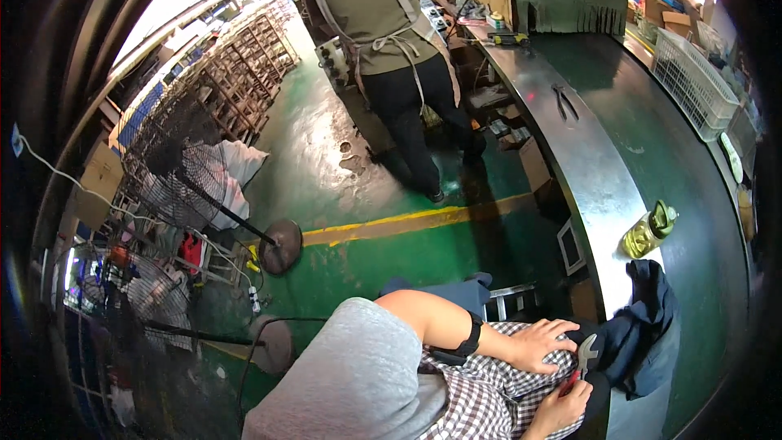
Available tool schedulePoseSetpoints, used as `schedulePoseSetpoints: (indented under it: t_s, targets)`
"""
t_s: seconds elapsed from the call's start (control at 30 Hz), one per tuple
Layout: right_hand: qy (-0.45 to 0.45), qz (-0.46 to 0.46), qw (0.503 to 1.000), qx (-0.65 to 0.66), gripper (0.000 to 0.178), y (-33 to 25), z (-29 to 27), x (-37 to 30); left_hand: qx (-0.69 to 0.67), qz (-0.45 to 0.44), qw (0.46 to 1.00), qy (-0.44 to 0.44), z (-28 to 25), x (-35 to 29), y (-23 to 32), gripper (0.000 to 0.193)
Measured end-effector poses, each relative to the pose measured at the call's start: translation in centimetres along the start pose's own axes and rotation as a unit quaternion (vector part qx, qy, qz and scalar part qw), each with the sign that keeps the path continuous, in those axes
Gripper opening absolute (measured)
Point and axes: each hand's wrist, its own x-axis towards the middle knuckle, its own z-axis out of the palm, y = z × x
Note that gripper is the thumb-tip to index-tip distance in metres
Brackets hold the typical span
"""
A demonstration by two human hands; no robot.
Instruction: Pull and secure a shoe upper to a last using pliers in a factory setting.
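Note:
My left hand (542,346) lies flat with its fingers apart on a checkered apron (456,395) over my lap. Just below it, my right hand (562,407) is closed around the red handle of an adjustable wrench (586,354), whose metal jaw points up past the fingers. A black band (466,341) circles my left forearm. Beside the wrench, a dark navy cloth (648,330) hangs over the edge of the workbench. Behind the cloth stands a bottle of yellowish liquid (648,232).
A metal-edged green workbench (668,138) runs along the right, with pliers (564,104) and a white plastic basket (692,81) on it. Ahead, a person (383,41) in an apron stands with their back turned. Pedestal fans (281,246) and shelving (244,73) line the left.

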Motion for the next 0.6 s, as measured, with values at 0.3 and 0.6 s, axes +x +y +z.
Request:
schedulePoseSetpoints:
  t_s: [0.3, 0.6]
  targets:
    - [-0.014, 0.017, 1.000, -0.003, 0.016, -0.6, -0.7, 0.2, -0.020, 0.000, 1.000, -0.008, 0.4, 0.2, 0.2, 0.059]
    - [-0.003, 0.024, 1.000, -0.016, 0.016, 0.2, -0.2, -0.1, -0.021, -0.002, 1.000, -0.016, 1.1, 0.5, -0.1, 0.059]
